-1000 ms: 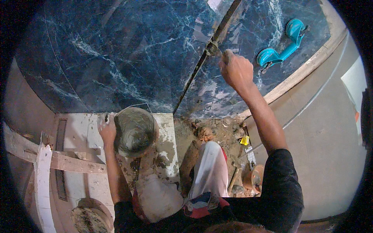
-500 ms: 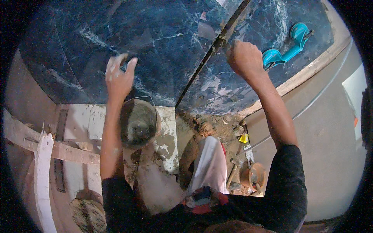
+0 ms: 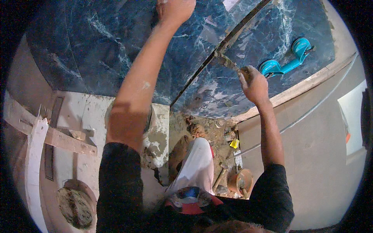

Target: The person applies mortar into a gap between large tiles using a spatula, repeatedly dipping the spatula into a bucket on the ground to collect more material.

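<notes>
In front of me stands a dark blue, white-veined stone slab surface, split by a long dark joint. My right hand is closed around a small, mortar-smeared trowel, whose blade points left to the joint. Reaching far up across the left slab, my left hand is cut by the top edge, which hides its fingers. A turquoise double suction cup lifter sticks to the right slab, just beyond my right hand.
Below my left forearm is a partly hidden bucket. Wooden boards and a round mortar-crusted container are at the left. Lower right of centre lie rubble, a hammer, a yellow scrap and an orange-brown bucket.
My left hand has moved up and right, away from above the bucket. My right hand has drawn down and right from the joint, bringing the trowel blade into clearer view.
</notes>
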A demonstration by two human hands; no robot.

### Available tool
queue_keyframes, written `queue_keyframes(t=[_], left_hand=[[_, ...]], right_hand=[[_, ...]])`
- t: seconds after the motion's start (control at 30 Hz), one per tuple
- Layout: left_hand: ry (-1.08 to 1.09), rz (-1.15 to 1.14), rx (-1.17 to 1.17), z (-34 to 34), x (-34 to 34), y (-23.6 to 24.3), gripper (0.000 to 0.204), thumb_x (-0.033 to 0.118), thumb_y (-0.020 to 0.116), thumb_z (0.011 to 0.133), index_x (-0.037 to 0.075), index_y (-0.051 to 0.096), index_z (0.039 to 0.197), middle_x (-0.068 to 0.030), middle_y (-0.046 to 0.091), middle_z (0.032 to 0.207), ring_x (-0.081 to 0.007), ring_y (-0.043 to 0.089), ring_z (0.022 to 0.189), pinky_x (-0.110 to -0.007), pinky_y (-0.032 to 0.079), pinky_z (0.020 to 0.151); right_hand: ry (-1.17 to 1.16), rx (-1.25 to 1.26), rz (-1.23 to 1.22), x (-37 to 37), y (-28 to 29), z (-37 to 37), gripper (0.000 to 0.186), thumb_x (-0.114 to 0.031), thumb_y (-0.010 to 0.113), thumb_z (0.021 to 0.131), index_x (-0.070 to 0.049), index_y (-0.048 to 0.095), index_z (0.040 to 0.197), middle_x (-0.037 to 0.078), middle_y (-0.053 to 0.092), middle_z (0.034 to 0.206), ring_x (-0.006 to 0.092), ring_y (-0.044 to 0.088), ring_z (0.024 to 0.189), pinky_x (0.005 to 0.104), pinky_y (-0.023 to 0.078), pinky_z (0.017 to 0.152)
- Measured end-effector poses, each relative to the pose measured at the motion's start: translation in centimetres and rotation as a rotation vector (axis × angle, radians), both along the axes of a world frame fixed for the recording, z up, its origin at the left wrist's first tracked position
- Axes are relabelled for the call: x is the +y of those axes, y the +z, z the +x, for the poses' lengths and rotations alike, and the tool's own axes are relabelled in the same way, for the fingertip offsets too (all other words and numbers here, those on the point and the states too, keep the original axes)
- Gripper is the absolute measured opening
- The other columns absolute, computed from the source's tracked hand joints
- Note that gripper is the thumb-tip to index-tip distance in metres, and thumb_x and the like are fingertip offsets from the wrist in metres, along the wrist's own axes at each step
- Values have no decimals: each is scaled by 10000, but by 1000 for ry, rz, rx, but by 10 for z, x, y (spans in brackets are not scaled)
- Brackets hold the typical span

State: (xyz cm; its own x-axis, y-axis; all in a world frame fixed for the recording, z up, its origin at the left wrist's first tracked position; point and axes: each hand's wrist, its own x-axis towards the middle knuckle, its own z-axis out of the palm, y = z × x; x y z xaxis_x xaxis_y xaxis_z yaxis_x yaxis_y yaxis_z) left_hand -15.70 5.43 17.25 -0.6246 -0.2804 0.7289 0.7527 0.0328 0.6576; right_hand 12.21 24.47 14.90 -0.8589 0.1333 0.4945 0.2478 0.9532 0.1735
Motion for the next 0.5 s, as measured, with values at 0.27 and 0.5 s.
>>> queue_keyframes(t=[0.27,0.5], left_hand=[[27,221,-89,14,33,3,324,222,755,790,34,564,971,-163,586,946,-361,611,878,-463,496,792],[-38,306,-109,14,33,-4,351,217,767,782,27,560,992,-166,572,991,-351,605,886,-456,492,803]], right_hand=[[-31,-12,82,8,-14,-13,174,-200,672,900,-90,636,1030,140,663,983,382,655,851,472,523,722],[-29,34,144,8,4,-15,235,-269,650,908,-84,611,1047,168,649,985,398,658,831,493,530,689]])
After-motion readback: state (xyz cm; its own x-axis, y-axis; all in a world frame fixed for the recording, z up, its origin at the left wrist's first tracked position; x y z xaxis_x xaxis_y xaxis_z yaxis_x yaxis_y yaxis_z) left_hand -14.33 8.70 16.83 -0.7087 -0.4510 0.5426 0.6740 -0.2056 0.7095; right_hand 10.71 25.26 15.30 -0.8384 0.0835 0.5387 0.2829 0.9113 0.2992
